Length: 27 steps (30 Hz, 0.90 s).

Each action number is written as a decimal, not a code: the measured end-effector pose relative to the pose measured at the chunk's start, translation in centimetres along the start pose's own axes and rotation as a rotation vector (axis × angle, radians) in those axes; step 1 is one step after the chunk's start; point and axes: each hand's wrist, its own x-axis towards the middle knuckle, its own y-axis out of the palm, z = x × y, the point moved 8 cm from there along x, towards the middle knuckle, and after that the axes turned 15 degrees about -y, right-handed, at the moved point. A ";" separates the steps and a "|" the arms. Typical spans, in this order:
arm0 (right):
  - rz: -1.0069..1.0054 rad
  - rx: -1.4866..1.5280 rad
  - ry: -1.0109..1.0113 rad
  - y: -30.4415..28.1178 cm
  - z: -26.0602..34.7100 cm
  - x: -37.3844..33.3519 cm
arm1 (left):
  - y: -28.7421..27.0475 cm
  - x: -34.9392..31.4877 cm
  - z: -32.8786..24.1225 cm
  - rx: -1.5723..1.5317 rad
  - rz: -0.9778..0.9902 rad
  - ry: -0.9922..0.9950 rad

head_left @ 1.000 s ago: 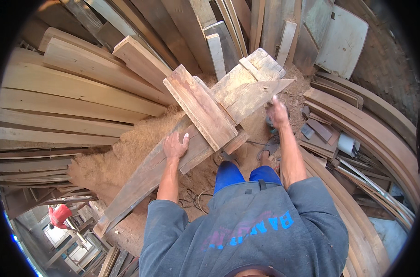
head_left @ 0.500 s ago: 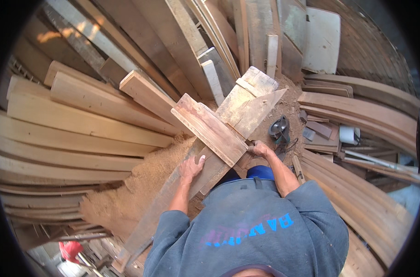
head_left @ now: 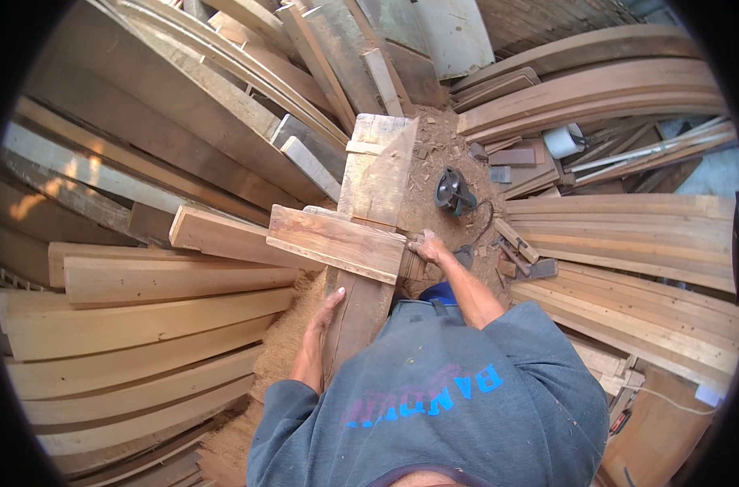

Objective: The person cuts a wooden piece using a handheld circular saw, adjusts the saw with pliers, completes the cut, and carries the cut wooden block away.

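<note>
A long weathered plank [head_left: 355, 312] runs away from my body, and a short reddish-brown board [head_left: 337, 243] lies crosswise over it. My left hand [head_left: 325, 312] rests along the plank's left edge, just below the crosswise board, with a finger stretched out and some fingers hidden. At the board's right end, my right hand [head_left: 428, 246] is closed on something small and dark that I cannot make out. A thin brownish strip shows along the board's far edge, leading toward that hand. Beyond the board, the pale worn end of a bench plank [head_left: 375, 174] carries a small cross batten [head_left: 364, 148].
A dark green corded power tool [head_left: 453, 193] sits among shavings on the floor to the right. A wooden hand plane [head_left: 515, 242] lies nearer. Stacked boards [head_left: 150, 316] line the left, more planks [head_left: 621, 243] the right. A white cylinder [head_left: 563, 140] stands far right.
The whole view has swung round, so the plank now points nearly straight ahead and the crosswise board lies closer to level. Both hands keep nearly the same places on the wood.
</note>
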 end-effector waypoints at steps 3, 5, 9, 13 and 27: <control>-0.190 0.006 -0.005 -1.9 -2.2 -1.1 | 0.1 1.9 0.3 -0.008 0.042 0.017; -0.242 0.029 0.069 -2.4 -2.6 -2.2 | -0.1 2.0 0.6 -0.050 0.114 -0.003; -0.231 0.127 0.163 -3.1 -6.2 -5.0 | -0.3 1.7 0.6 -0.105 0.233 -0.046; 0.002 0.050 0.244 0.4 -13.6 -5.9 | -2.1 1.4 1.5 -0.068 0.145 -0.024; 0.073 -0.196 0.158 0.3 -13.9 -5.7 | 7.9 -6.8 -5.4 1.020 -0.841 0.133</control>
